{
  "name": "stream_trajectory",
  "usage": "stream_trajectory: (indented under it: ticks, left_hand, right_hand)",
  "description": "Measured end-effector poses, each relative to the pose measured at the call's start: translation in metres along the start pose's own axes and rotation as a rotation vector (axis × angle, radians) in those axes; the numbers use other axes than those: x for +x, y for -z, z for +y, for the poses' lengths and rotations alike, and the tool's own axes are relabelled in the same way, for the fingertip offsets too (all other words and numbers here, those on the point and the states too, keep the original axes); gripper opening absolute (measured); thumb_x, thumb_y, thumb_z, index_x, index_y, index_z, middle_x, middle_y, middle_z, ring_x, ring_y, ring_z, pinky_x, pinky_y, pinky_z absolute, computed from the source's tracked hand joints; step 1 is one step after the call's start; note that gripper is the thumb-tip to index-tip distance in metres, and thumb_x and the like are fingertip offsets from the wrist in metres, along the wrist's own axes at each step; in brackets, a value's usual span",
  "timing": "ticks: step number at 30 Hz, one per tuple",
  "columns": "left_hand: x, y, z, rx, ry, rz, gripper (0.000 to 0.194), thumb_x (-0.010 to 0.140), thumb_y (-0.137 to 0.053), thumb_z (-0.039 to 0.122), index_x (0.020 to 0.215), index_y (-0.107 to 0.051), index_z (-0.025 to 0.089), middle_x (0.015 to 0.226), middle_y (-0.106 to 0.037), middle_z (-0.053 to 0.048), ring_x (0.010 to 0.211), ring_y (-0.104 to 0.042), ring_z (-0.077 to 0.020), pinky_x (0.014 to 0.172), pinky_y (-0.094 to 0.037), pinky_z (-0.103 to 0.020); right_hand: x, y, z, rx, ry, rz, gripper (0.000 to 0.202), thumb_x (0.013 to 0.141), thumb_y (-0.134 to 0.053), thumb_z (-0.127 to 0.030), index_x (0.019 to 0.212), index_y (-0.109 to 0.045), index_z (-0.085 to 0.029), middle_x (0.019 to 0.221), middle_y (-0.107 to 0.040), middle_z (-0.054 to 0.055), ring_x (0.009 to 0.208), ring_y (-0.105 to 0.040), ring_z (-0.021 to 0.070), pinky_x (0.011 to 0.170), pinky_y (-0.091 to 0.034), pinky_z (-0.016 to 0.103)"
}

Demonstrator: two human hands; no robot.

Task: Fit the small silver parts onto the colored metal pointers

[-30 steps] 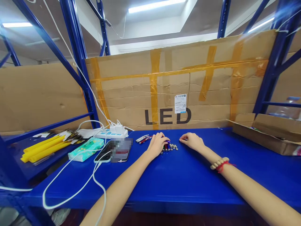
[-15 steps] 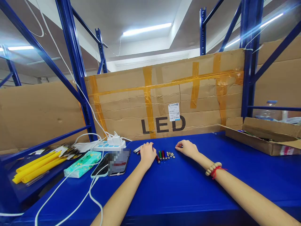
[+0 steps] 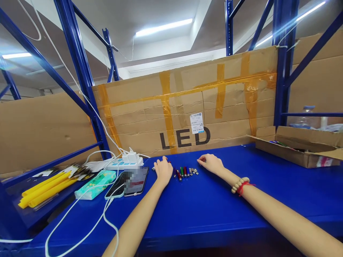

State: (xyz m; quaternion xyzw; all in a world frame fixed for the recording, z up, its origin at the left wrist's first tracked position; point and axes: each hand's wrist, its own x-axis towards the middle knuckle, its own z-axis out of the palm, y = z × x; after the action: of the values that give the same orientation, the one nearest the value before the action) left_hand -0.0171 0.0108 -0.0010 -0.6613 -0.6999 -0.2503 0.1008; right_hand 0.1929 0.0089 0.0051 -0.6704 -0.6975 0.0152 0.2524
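Observation:
Several small coloured metallic tubes (image 3: 184, 172), red, green, blue and purple, lie in a short row on the blue tabletop. Right of them is a cluster of small silvery round discs (image 3: 193, 171). My left hand (image 3: 164, 172) rests palm down just left of the row, its fingers apart over a few more tubes, which it mostly hides. Beyond the discs, my right hand (image 3: 213, 164) lies low over the table with thumb and fingertips pinched together. Whatever is between those fingertips is too small and too hidden to name.
Two phones (image 3: 137, 182), a tissue pack (image 3: 95, 184) and a power strip (image 3: 128, 163) with white cables occupy the left side. Yellow tubes (image 3: 46, 189) lie farther left. An open cardboard box (image 3: 284, 151) stands at right. A tall cardboard panel (image 3: 187, 114) closes off the back.
My left hand has shifted slightly left, and a purple tube beside it now shows. The right hand stays pinched in nearly the same place. The view has tilted down a little.

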Motion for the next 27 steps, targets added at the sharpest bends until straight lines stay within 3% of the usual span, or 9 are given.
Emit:
stream_trajectory:
  ticks: [4, 8, 15, 27]
  left_hand:
    - [0.002, -0.004, -0.007, 0.195, -0.045, -0.036, 0.031, 0.085, -0.041, 0.025, 0.106, -0.054, 0.008, 0.114, -0.054, -0.019, 0.108, -0.046, -0.0292, 0.088, -0.032, -0.04]
    - [0.003, -0.008, -0.009, 0.208, -0.071, -0.1, 0.03, 0.087, -0.04, 0.026, 0.109, -0.054, 0.01, 0.113, -0.054, -0.017, 0.107, -0.048, -0.0272, 0.089, -0.032, -0.038]
    - [0.004, -0.006, -0.013, 0.202, -0.041, -0.046, 0.034, 0.086, -0.042, 0.024, 0.116, -0.047, 0.008, 0.118, -0.049, -0.018, 0.109, -0.044, -0.0278, 0.089, -0.032, -0.037]
    - [0.006, -0.009, -0.013, 0.112, -0.011, -0.086, 0.03, 0.092, -0.032, 0.028, 0.104, -0.052, 0.008, 0.109, -0.059, -0.017, 0.105, -0.05, -0.0278, 0.085, -0.034, -0.036]
  right_hand:
    - [-0.001, -0.002, -0.003, 0.025, 0.003, 0.054, 0.021, 0.087, -0.049, -0.032, 0.092, -0.067, -0.024, 0.095, -0.064, 0.0, 0.092, -0.058, 0.0192, 0.07, -0.043, 0.025]
    - [-0.002, -0.005, -0.006, 0.064, 0.026, 0.071, 0.021, 0.087, -0.048, -0.031, 0.094, -0.067, -0.023, 0.096, -0.064, 0.0, 0.091, -0.058, 0.0179, 0.068, -0.042, 0.023]
    - [-0.003, -0.008, -0.009, 0.1, 0.056, 0.1, 0.02, 0.086, -0.048, -0.027, 0.095, -0.066, -0.024, 0.096, -0.064, -0.001, 0.09, -0.059, 0.0159, 0.068, -0.042, 0.022]
    - [-0.005, -0.011, -0.011, 0.093, 0.094, 0.062, 0.018, 0.085, -0.049, -0.024, 0.091, -0.066, -0.023, 0.093, -0.065, -0.002, 0.086, -0.059, 0.0153, 0.066, -0.042, 0.022]
